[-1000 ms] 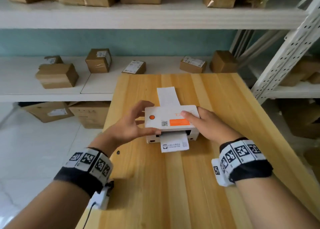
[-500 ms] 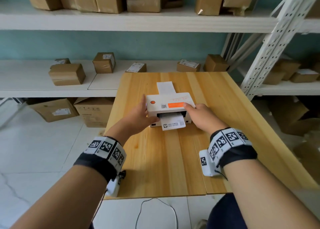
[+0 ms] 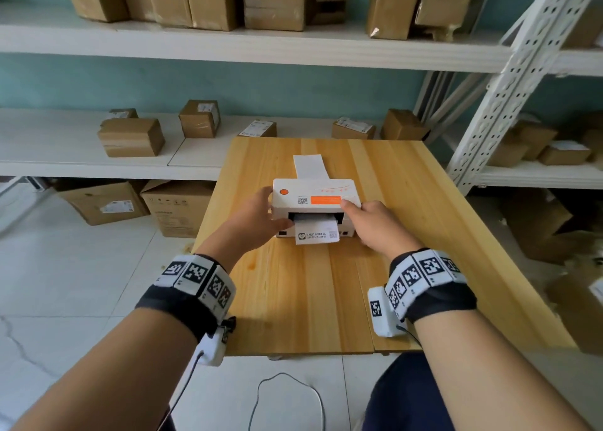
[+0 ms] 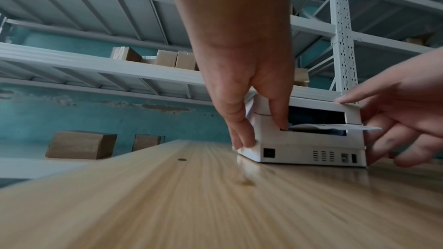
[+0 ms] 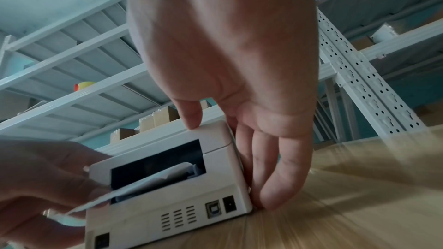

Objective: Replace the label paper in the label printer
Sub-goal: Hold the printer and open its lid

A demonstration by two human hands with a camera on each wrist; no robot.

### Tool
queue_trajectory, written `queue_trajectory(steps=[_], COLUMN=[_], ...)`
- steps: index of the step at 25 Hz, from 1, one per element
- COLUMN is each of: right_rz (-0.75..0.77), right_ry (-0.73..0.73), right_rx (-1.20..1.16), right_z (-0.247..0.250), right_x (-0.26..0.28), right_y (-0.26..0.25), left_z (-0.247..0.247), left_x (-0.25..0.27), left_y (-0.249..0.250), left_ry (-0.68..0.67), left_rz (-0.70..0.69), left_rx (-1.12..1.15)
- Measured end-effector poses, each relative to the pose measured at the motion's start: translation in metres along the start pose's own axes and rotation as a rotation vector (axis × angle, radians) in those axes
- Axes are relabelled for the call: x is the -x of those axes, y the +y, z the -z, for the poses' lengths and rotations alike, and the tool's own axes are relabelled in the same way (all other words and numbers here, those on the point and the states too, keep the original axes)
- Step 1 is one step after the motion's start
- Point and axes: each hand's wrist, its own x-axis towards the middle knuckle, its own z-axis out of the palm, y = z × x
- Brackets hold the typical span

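I have the label printer (image 3: 316, 207) between both hands in the middle of the wooden tabletop (image 3: 293, 300). My left hand (image 3: 253, 225) grasps its left end, thumb at the corner of the front slot and fingers down the side panel. My right hand (image 3: 378, 223) grasps the right end, thumb on the lid's top edge and fingers wrapped down the side to the tabletop.

As I judge it, the job is barely begun or nearly over; I cannot tell which from here. The lid is shut. A strip of label paper (image 3: 317, 232) hangs out of the front slot with print on it, and more white paper (image 3: 308, 166) runs flat out from behind the printer. I see no spare roll or stack on the tabletop, so if the old paper is still loaded, opening the lid, pulling it out and feeding fresh stock all remain.

For room, the tabletop is bare wood all round the printer, with wide space towards me and to either side. The far edge lies close behind the trailing paper, near the shelf (image 3: 195, 150) with its cardboard boxes (image 3: 130, 137). A white rack upright (image 3: 489, 104) stands past the right far corner.
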Motion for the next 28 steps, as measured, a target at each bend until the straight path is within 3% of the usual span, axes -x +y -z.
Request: queue_trajectory(steps=[2,6,11,19,24,28], right_rz=[0.04,0.136,0.13,0.126,0.162,0.138], right_ry=[-0.023,-0.01,0.014,0.028,-0.005,0.003], right_rx=[0.029,-0.029,-0.09,0.164,0.202,0.229], right_z=[-0.001,-0.002,0.0,0.024,0.025,0.022], right_x=[0.003,-0.001,-0.012,-0.016,-0.015,-0.012], right_y=[0.0,0.001,0.003,0.004,0.0,-0.003], left_z=[0.004,0.014,0.022,0.033,0.032,0.036], left_x=[0.001,-0.003,-0.009,-0.009,-0.018,-0.017], left_y=[0.007,0.018,-0.003,-0.018,-0.018,-0.013], left_ry=[-0.01,-0.003,-0.05,-0.119,-0.041,-0.054], left_rz=[-0.034,0.062,0.098,-0.037,-0.121,-0.145], left_rx=[0.005,0.432,0.559,0.335,0.173,0.062])
